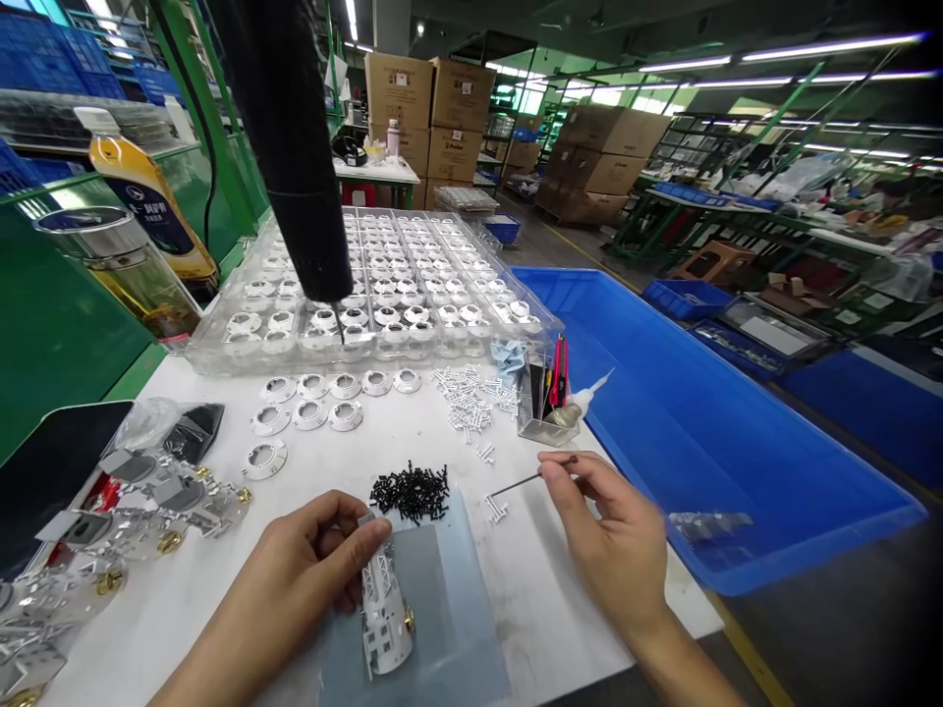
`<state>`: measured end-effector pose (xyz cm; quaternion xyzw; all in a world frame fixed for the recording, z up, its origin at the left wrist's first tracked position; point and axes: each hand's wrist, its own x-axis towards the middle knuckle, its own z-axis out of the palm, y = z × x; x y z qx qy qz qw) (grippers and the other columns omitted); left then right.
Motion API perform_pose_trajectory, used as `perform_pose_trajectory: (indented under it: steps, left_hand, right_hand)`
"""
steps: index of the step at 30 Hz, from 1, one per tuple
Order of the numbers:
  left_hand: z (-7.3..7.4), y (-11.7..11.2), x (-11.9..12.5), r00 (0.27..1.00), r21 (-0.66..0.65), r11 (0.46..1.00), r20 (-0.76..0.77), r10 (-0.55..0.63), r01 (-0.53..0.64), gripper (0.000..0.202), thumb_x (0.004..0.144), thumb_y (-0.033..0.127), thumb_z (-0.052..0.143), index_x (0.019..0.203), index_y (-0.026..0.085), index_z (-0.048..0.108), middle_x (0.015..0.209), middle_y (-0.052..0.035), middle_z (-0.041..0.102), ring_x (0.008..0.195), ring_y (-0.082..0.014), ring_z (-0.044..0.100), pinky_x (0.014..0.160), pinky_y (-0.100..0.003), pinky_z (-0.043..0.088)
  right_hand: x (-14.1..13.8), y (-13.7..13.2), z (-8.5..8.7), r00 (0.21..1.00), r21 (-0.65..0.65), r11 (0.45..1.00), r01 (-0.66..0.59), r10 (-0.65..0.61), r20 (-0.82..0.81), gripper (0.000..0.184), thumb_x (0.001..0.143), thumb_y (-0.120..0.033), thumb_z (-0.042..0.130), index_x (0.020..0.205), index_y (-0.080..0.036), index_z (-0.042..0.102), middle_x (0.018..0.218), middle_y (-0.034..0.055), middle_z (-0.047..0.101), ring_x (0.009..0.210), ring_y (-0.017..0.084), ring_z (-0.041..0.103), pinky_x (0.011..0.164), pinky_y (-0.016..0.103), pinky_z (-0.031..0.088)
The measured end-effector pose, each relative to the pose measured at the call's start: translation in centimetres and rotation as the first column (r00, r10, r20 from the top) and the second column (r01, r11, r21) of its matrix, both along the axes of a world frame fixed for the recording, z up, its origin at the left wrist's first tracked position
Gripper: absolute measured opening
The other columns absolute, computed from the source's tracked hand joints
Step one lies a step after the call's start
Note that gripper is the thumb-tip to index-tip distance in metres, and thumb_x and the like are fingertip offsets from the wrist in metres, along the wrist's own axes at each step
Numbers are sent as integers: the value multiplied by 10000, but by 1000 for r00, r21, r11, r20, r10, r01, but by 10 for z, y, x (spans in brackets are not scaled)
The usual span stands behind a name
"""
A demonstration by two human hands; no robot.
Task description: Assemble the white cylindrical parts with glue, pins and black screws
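My left hand (pixel 324 555) is closed on a white and clear model part (pixel 384 624) with lattice strips and a small gold fitting, tilted over a blue-grey mat (pixel 457 609). Between the thumb and fingers of my right hand (pixel 611 530) is a thin dark metal rod (pixel 520 483). Its tip meets or hovers over a few small white pieces (pixel 496 508); I cannot tell if it touches them. A heap of tiny black screws (pixel 411 491) lies just beyond the left hand. Farther back is a pile of small white pieces (pixel 468 401).
A black electric screwdriver (pixel 309 196) hangs above a clear compartment tray (pixel 221 344) of white rings. Loose white rings (pixel 345 386) lie before it. More model parts (pixel 110 550) sit left. A tool holder (pixel 534 417) and big blue bin (pixel 663 393) are right.
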<state>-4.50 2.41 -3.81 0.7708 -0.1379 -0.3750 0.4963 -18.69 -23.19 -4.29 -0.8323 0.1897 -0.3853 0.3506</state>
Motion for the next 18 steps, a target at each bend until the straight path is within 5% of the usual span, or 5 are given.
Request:
perform_pose_trajectory:
  steps: [13,18]
  left_hand:
    - [1,-1,0,1000,-7,1000,9,8,-8,458,883,659,697,930,203,686,562,36,639,577,-200,651,604,-271,488]
    - [2,-2,0,1000,3,1000,0,2,-2,462,865,664,708,928,206,704,570,26,640,587,-213,646,609,-279,490]
  right_hand:
    - [1,4,-1,1000,-37,999,-13,13,3,113,1013,-292,684,939,-245,756,943,5,743,771,174,651,654,295,497]
    - [-6,-21,21,981,-139,978,153,-133,144,72,1001,-297,709,1007,-266,774,995,23,748,903,219,697,753,332,544]
